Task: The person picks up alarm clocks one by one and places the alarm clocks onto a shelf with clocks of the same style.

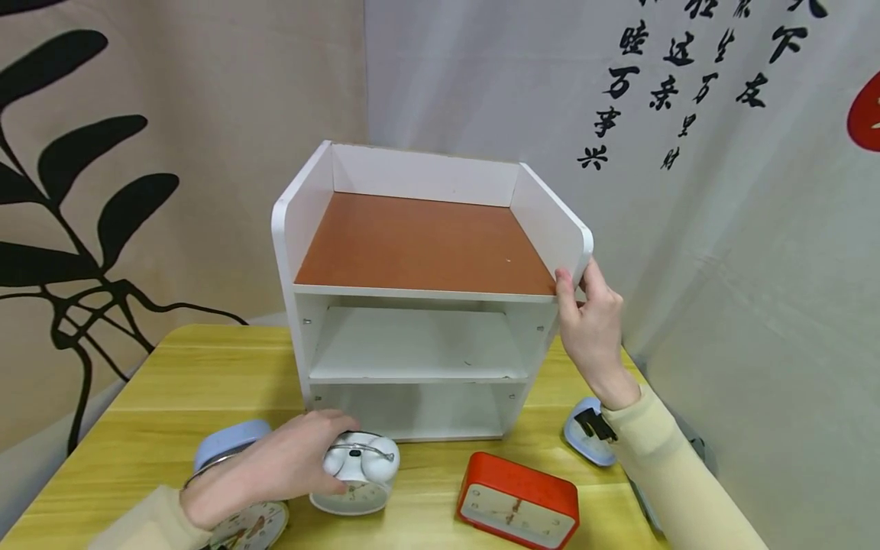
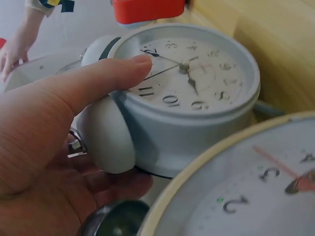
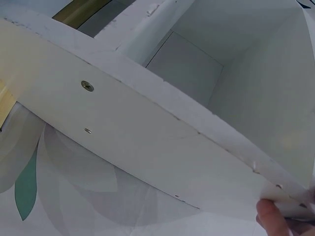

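A white twin-bell alarm clock (image 1: 367,466) stands on the table just in front of the shelf unit. My left hand (image 1: 302,458) grips it at the bells; in the left wrist view the thumb (image 2: 113,78) lies over the edge of its face and the fingers reach behind. My right hand (image 1: 594,328) holds the front edge of the right side panel on the small white shelf unit (image 1: 426,172), which has a brown top board. In the right wrist view the fingertips (image 3: 270,216) touch that side panel (image 3: 147,128).
A red rectangular clock (image 1: 519,500) lies right of the white one. Under my left forearm is a round clock (image 1: 254,527), with a light blue object (image 1: 230,441) behind it. Beside my right sleeve lies a small blue clock (image 1: 587,439). Everything stands on a yellow wooden table (image 1: 220,367).
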